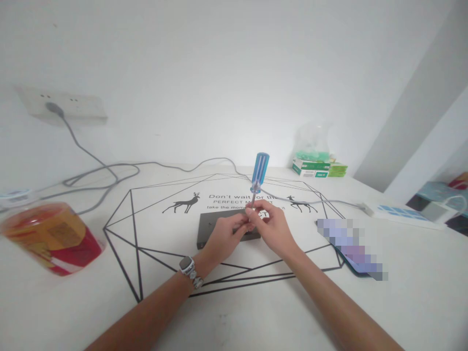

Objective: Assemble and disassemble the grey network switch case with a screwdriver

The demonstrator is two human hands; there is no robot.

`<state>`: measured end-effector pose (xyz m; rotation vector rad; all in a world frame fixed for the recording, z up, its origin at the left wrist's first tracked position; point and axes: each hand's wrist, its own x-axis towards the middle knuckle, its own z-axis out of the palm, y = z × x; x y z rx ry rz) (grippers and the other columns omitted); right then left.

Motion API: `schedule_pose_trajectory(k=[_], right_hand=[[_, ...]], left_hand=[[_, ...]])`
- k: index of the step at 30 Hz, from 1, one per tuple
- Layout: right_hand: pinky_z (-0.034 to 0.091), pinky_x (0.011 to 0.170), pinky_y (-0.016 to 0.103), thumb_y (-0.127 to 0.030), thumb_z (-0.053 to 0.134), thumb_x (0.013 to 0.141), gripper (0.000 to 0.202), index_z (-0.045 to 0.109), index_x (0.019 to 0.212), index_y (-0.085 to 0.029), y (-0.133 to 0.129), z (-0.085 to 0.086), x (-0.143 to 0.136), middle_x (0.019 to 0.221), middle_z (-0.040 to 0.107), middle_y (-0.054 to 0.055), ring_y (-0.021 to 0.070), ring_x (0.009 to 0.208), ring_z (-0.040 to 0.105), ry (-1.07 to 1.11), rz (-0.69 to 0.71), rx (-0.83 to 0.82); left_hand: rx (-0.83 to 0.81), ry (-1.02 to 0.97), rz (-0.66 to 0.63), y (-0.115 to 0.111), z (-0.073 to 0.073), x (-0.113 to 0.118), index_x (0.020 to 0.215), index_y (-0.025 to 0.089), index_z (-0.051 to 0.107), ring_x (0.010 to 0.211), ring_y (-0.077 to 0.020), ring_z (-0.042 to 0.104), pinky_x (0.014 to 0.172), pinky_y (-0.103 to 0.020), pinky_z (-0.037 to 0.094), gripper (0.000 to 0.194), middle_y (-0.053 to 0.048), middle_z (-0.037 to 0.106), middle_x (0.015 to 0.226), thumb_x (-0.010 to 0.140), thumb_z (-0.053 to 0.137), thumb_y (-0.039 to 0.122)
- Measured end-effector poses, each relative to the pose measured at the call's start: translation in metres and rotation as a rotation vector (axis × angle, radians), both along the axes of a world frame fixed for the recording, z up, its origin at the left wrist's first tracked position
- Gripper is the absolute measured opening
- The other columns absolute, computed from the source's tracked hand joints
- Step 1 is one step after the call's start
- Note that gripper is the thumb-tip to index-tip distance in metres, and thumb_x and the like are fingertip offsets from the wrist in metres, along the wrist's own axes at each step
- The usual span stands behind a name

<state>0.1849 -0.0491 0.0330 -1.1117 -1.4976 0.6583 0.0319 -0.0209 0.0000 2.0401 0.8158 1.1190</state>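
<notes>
While both hands pinch the screwdriver (258, 183) shaft above the dark box (226, 229), the right hand (272, 225) and left hand (224, 236) fingers could slip, and the tip might jab a palm.

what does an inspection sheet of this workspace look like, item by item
surface: white table with a printed mat showing black lines, deer and lettering
job's things: blue-handled screwdriver held upright, handle up; flat dark box lies on the mat under the hands
clutter: red and yellow container on its side at left; green and white packets at the back; blurred flat object at right
hands: left hand and right hand both pinch the screwdriver's shaft; watch on the left wrist
cables: grey cable runs from wall socket across the table to a power strip
surroundings: white wall, nothing else seen clearly
</notes>
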Motion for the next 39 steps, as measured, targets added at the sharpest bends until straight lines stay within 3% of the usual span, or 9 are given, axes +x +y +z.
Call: schedule_pose_trajectory(k=[2, 4, 10, 14, 17, 27, 30, 35, 39], right_hand=[[0.05, 0.05, 0.026, -0.042, 0.06, 0.088, 0.03, 0.073, 0.103, -0.02, -0.001, 0.001, 0.002, 0.1, 0.074, 0.007, 0.0157, 0.065, 0.064, -0.004, 0.062, 0.014], [0.051, 0.052, 0.026, -0.041, 0.059, 0.089, 0.028, 0.073, 0.101, -0.02, -0.001, 0.001, 0.004, 0.103, 0.074, 0.008, 0.0168, 0.07, 0.065, -0.007, 0.077, 0.037], [0.047, 0.053, 0.026, -0.039, 0.066, 0.084, 0.019, 0.069, 0.081, -0.02, 0.0, 0.001, 0.003, 0.08, 0.07, 0.003, 0.0171, 0.068, 0.062, -0.001, 0.008, 0.05], [0.045, 0.054, 0.026, -0.038, 0.069, 0.082, 0.021, 0.064, 0.073, -0.02, -0.001, 0.0, 0.0, 0.068, 0.064, 0.0, 0.0158, 0.062, 0.059, 0.038, -0.042, 0.041], [0.047, 0.057, 0.027, -0.04, 0.069, 0.081, 0.023, 0.062, 0.072, -0.02, -0.001, -0.002, -0.003, 0.067, 0.064, 0.0, 0.0166, 0.065, 0.061, 0.057, -0.054, 0.031], [0.054, 0.06, 0.028, -0.035, 0.055, 0.093, 0.026, 0.075, 0.102, -0.021, 0.003, -0.007, 0.005, 0.109, 0.075, 0.009, 0.0225, 0.095, 0.069, -0.085, 0.089, 0.108], [0.054, 0.061, 0.029, -0.034, 0.057, 0.093, 0.023, 0.075, 0.098, -0.021, 0.002, -0.007, 0.007, 0.105, 0.076, 0.009, 0.0227, 0.094, 0.069, -0.09, 0.082, 0.119], [0.049, 0.056, 0.027, -0.036, 0.066, 0.086, 0.016, 0.069, 0.08, -0.021, -0.001, -0.003, 0.003, 0.082, 0.072, 0.004, 0.0207, 0.08, 0.067, -0.054, -0.002, 0.063], [0.048, 0.055, 0.027, -0.038, 0.066, 0.085, 0.019, 0.067, 0.077, -0.021, -0.001, -0.003, 0.001, 0.076, 0.07, 0.003, 0.0196, 0.075, 0.065, -0.039, -0.038, 0.055]], left_hand=[[0.008, 0.02, -0.015, 0.001, -0.001, -0.001, 0.098, 0.019, 0.073, 0.09, -0.0191, 0.075, 0.084, -0.028, 0.057, 0.021, -0.002, 0.08, 0.094, 0.095, 0.054, 0.028], [0.018, 0.038, -0.02, 0.001, -0.002, -0.001, 0.099, 0.019, 0.073, 0.092, -0.0194, 0.076, 0.084, -0.028, 0.057, 0.023, -0.003, 0.08, 0.097, 0.096, 0.052, 0.027], [0.066, 0.069, 0.071, -0.002, -0.001, 0.001, 0.104, 0.019, 0.07, 0.089, -0.0189, 0.075, 0.082, -0.029, 0.056, 0.02, -0.004, 0.08, 0.097, 0.095, 0.056, 0.028], [0.15, 0.057, 0.181, -0.002, -0.002, 0.003, 0.091, 0.018, 0.069, 0.081, -0.0189, 0.072, 0.074, -0.027, 0.054, 0.012, -0.003, 0.078, 0.087, 0.088, 0.067, 0.029], [0.143, 0.046, 0.174, -0.001, -0.002, 0.003, 0.084, 0.018, 0.07, 0.075, -0.0179, 0.071, 0.069, -0.026, 0.052, 0.011, -0.001, 0.077, 0.08, 0.089, 0.064, 0.026], [0.143, 0.141, 0.086, -0.002, -0.001, -0.001, 0.09, 0.018, 0.073, 0.081, -0.0188, 0.071, 0.074, -0.027, 0.05, 0.024, -0.002, 0.079, 0.088, 0.096, 0.05, 0.023], [0.141, 0.147, 0.101, -0.003, -0.001, 0.001, 0.093, 0.017, 0.072, 0.079, -0.0184, 0.071, 0.072, -0.027, 0.051, 0.024, -0.003, 0.078, 0.086, 0.096, 0.049, 0.024], [0.099, 0.08, 0.173, -0.004, -0.002, 0.003, 0.098, 0.018, 0.071, 0.089, -0.0207, 0.073, 0.082, -0.03, 0.054, 0.017, -0.005, 0.079, 0.096, 0.092, 0.062, 0.032], [0.093, 0.072, 0.157, -0.003, -0.002, 0.001, 0.091, 0.019, 0.072, 0.082, -0.0195, 0.073, 0.075, -0.028, 0.054, 0.014, -0.003, 0.08, 0.087, 0.092, 0.061, 0.028]])
